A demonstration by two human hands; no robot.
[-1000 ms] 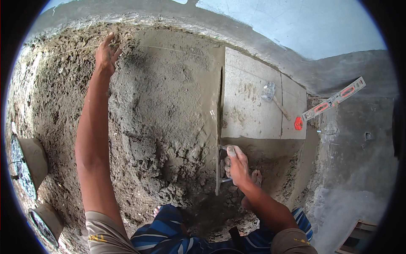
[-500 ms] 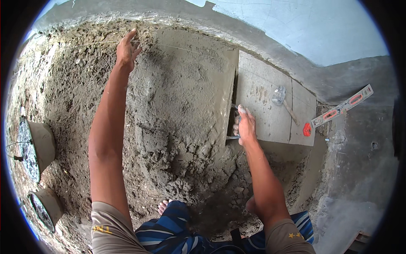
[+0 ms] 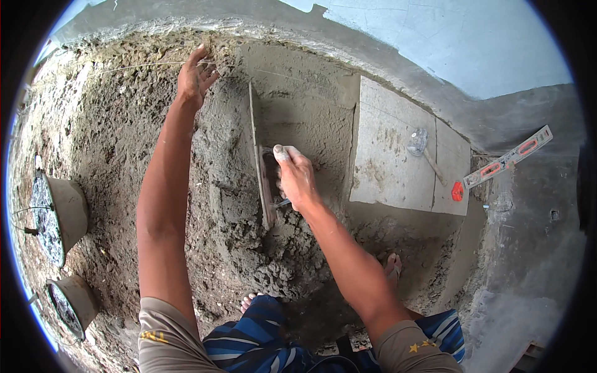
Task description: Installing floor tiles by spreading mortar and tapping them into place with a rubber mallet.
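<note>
The right grip clasps a long-bladed trowel over wet mortar; the left grip spreads loosely near a string.

Yellow letters on one sleeve, yellow stars on the other.
The left sleeve is grey-brown. A few big, thick yellow letters sit on it in one short row, by its left edge and a bit in from the cuff. The row bends around the arm. The right sleeve is the same colour. It has small yellow stars side by side in a short row, also a bit in from the cuff. The level has little marks near its top right end, but they are too tiny to read.
</note>
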